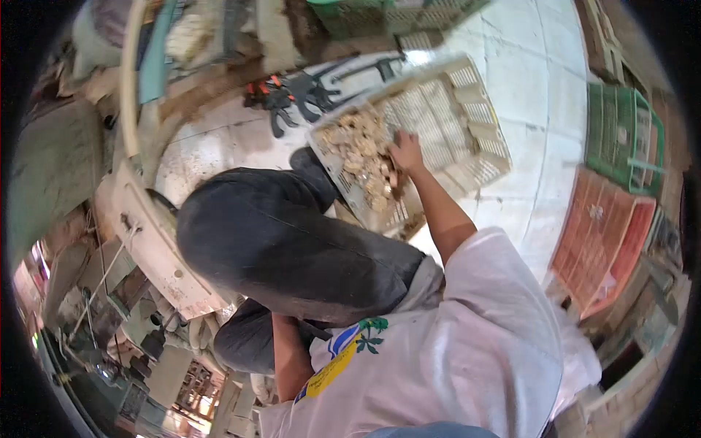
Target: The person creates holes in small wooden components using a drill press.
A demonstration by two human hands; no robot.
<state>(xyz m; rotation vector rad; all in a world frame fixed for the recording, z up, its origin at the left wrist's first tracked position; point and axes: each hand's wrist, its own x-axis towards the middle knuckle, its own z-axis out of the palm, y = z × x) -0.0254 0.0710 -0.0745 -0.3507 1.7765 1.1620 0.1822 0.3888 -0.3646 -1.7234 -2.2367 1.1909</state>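
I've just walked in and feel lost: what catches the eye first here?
A white crate at the middle, its left half heaped with tan pieces, where the right hand reaches in. Dark hand tools lie beyond it; a green crate and an orange crate sit to the right.

The pale, stained tiled floor carried a white plastic crate of small tan pieces, black-and-orange hand tools lying near its far corner, and a green crate beside an orange crate.
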